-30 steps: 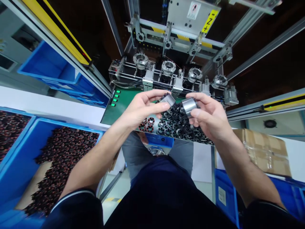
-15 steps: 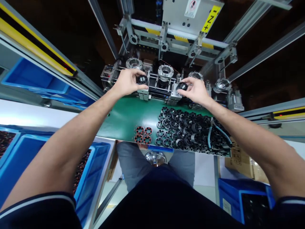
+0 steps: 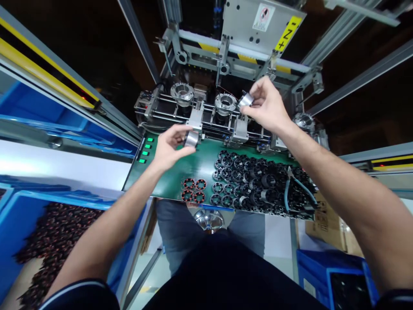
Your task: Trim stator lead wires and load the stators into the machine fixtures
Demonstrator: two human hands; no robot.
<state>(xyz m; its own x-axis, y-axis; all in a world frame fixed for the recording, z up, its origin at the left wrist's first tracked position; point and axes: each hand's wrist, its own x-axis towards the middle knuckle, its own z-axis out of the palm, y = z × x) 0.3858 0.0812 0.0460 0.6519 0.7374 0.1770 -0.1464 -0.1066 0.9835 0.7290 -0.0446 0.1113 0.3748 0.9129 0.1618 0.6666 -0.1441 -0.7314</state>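
My left hand (image 3: pixel 170 146) is closed on a small silver cylindrical part (image 3: pixel 191 138), held above the green work surface (image 3: pixel 176 172) just in front of the fixture row. My right hand (image 3: pixel 267 105) pinches a second silver cylindrical part (image 3: pixel 245 100), raised beside the middle round metal fixture (image 3: pixel 225 103). Another round fixture (image 3: pixel 182 92) stands to the left of it. A heap of black ring-shaped parts (image 3: pixel 258 183) covers the right half of the green surface. A few copper-wound stators (image 3: pixel 193 190) sit near its front edge.
Blue bins of copper-wound parts (image 3: pixel 48 232) stand at the left, stacked blue bins (image 3: pixel 58 116) behind them. Green lit buttons (image 3: pixel 145 148) line the surface's left edge. Blue-handled pliers (image 3: pixel 290 189) lie on the heap. A cardboard box (image 3: pixel 325 224) and another blue bin (image 3: pixel 335 271) are at the right.
Both hands have drawn back from the fixtures: the left came toward me over the green surface, the right rose. Each now shows a silver cylindrical part where a dark ring-faced part showed before.
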